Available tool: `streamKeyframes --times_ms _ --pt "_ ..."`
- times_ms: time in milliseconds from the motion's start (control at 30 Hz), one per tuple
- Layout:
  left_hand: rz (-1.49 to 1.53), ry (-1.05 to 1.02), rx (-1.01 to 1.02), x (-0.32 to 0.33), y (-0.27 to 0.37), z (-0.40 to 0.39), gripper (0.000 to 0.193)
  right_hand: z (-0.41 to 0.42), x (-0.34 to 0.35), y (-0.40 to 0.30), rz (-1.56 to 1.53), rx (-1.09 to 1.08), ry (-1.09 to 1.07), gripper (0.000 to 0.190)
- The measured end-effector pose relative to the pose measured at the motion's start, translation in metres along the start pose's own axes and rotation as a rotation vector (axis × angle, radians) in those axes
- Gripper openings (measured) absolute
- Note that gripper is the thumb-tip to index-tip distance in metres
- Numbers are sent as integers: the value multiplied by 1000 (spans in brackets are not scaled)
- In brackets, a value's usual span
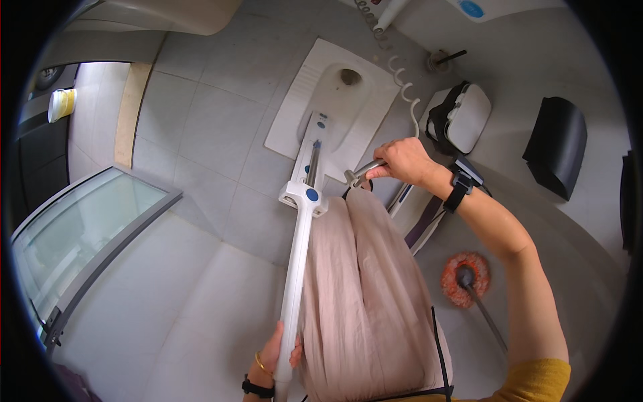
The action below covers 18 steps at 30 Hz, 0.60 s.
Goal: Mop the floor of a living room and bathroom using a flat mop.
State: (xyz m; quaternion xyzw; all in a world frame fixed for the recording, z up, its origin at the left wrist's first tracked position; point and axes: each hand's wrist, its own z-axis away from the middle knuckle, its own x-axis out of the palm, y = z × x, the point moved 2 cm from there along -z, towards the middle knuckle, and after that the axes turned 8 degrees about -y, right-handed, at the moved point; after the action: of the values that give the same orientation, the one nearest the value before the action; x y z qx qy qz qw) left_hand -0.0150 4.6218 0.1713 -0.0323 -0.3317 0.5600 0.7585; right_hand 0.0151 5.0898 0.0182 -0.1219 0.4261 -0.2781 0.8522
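My left hand [286, 352] is wrapped round the lower part of a long white rail [297, 256]. A round blue cap sits on the rail's joint, and a metal tube [314, 163] continues beyond it over the squat toilet [374, 90]. Ahead of my knees, my right hand [404, 158] holds a short metal handle with a T-shaped head, apparently a handheld sprayer [357, 176]. A white coiled hose [408, 93] hangs down to behind that hand; its join to the handle is hidden. My trousered legs [366, 296] lie between both hands.
At the left stands a framed glass panel [95, 221]. A white bin [469, 118] with a black bag is by the right wall, below a black dispenser [557, 145]. An orange mop head [465, 279] lies nearer. A basin-like beige fixture [166, 15] juts in at upper left.
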Motion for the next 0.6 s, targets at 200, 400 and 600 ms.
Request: streamKeyframes --times_ms 200,400,600 --pt "-716 605 -58 6 13 26 60 0 -13 27 3 186 60 60" --pt "-1199 985 -74 -5 20 33 65 3 -17 51 28 224 73 60" --pt "-1481 1169 -76 -2 16 25 61 6 -4 71 216 130 -64 59"
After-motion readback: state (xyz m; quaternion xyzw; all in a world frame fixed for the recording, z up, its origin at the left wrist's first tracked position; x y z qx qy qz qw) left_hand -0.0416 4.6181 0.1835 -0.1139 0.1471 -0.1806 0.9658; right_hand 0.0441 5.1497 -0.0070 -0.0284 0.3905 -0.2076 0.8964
